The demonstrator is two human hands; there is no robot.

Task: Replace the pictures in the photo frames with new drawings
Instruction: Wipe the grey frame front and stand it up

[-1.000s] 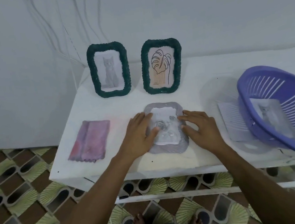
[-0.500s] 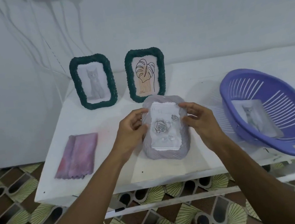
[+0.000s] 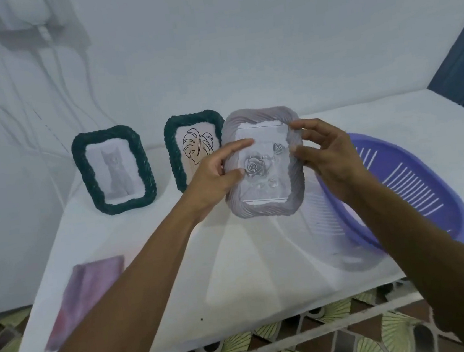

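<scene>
I hold a grey rope-edged photo frame upright in the air above the white table, its rose drawing facing me. My left hand grips its left edge and my right hand grips its right edge. Two dark green frames stand at the back by the wall: one with a cat picture, one with a leaf drawing, partly hidden behind my left hand.
A purple plastic basket lies on the table at the right, partly hidden by my right arm. A folded pink cloth lies near the front left edge. Cables hang on the wall behind. Patterned floor tiles show below the table.
The grey frame lay flat on the table under both hands. Both hands have lifted it and tilted it upright, higher and further back.
</scene>
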